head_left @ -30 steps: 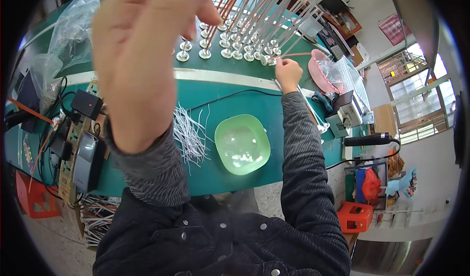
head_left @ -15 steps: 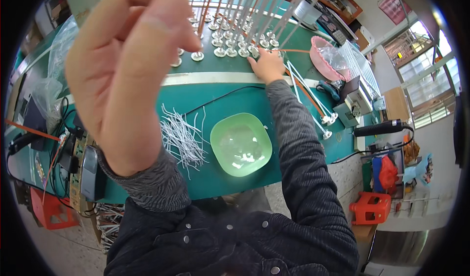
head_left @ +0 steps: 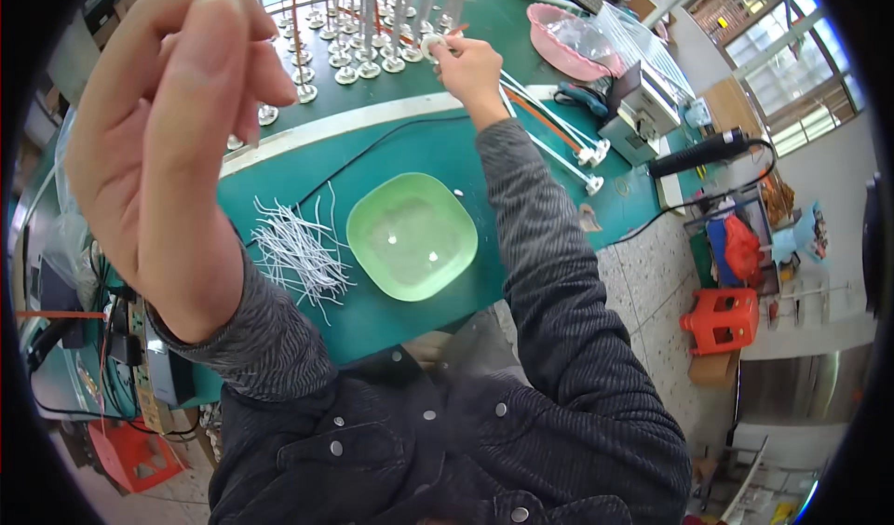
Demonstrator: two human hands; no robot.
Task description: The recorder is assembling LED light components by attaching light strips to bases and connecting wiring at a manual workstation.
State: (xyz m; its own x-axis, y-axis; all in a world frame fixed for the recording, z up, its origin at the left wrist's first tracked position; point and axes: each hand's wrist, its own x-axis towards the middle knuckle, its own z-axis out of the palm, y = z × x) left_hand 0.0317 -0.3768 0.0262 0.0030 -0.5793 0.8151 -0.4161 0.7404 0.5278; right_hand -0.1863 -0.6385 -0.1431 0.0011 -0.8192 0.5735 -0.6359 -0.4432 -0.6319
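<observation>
Disc (head_left: 431,47), white and round, sits over the far part of our green bench (head_left: 279,181), with windows (head_left: 801,50) at the right and a speckled floor (head_left: 633,283) below. We have it pinched between the bent thumb and fingers of our right hand (head_left: 473,71). Of our two hands, the left hand (head_left: 172,153) is raised close to us, well apart from the disc, its fingers half curled toward the thumb; we cannot tell whether it grips anything. Left of the disc, rods (head_left: 370,13) stand upright in rows on white bases. Right of our right hand is a pink basket (head_left: 559,62). Nearer us, a green bowl (head_left: 456,246) lies between the white band (head_left: 372,117) and the bench's near edge, just right of some loose white strips (head_left: 303,250). A stretch of green separates the bowl from our right sleeve (head_left: 545,218).
</observation>
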